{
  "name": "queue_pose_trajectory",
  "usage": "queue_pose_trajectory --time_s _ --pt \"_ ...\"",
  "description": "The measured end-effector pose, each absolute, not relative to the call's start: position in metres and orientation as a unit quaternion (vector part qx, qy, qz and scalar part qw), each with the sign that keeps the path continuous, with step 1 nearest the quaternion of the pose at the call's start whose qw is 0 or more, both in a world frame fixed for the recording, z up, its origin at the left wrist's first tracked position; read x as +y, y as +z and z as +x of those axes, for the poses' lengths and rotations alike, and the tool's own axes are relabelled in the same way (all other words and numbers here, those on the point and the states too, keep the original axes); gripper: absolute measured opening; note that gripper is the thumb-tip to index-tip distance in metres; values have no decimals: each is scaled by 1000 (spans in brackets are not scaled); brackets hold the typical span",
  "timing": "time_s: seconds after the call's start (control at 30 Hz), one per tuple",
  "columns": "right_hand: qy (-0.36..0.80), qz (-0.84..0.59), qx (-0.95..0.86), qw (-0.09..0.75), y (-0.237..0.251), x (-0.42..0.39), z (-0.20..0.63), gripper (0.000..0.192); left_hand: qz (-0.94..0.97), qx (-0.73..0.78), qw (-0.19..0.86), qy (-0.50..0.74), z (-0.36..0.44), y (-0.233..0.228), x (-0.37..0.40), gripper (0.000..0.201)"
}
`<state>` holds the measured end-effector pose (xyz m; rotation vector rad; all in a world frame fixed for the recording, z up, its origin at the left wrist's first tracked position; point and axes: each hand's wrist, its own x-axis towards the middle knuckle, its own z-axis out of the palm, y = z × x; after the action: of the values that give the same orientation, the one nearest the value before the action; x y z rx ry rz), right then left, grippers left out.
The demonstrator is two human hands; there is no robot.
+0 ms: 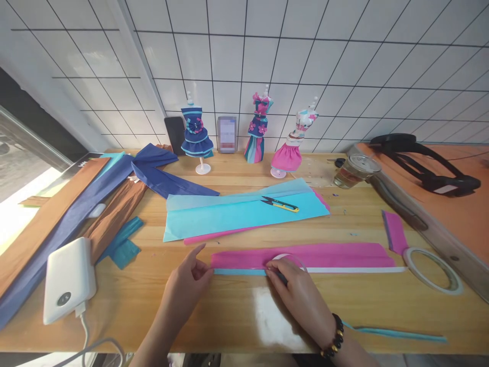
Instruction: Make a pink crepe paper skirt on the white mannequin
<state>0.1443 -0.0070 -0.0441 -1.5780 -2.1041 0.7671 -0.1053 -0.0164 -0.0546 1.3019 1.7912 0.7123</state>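
Observation:
A long pink paper strip (328, 255) lies across the wooden table (237, 306), with a thin light-blue and white band (355, 269) along its near edge. My left hand (189, 285) pinches the strip's left end between thumb and fingers. My right hand (298, 290) presses down on the band near the strip's middle and holds a small roll of clear tape (284, 258), partly hidden under its fingers. A beaded bracelet sits on my right wrist.
Cyan and pink paper sheets (237, 214) with yellow snips (280, 204) lie behind. A tape ring (433, 270) lies at right, a white power bank (69, 280) at left. Three dressed mini mannequins (196, 135), a glass jar (353, 173), brown and navy paper (76, 204).

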Motion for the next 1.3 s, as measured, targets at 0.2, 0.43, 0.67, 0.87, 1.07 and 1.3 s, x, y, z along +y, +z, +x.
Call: queue_pose_trajectory --time_s 0.2,0.43,0.67,0.87,1.07,1.3 --pt "266 -553 -761 208 -42 -7 146 18 518 711 391 269 -106 -55 -16 59" --pt "268 -571 -745 216 -46 -5 145 18 522 724 378 247 -104 -52 -12 58" --pt "278 -580 -736 211 -44 -3 144 18 523 733 373 222 -104 -50 -11 57" --pt "290 -574 -735 216 -43 -3 144 18 525 727 377 231 -103 -47 -13 58" --pt "279 -566 -741 230 -45 -5 146 18 522 719 390 241 -106 -48 -15 59" --pt "273 -570 -740 229 -46 -6 146 18 521 716 394 244 -107 -51 -14 57"
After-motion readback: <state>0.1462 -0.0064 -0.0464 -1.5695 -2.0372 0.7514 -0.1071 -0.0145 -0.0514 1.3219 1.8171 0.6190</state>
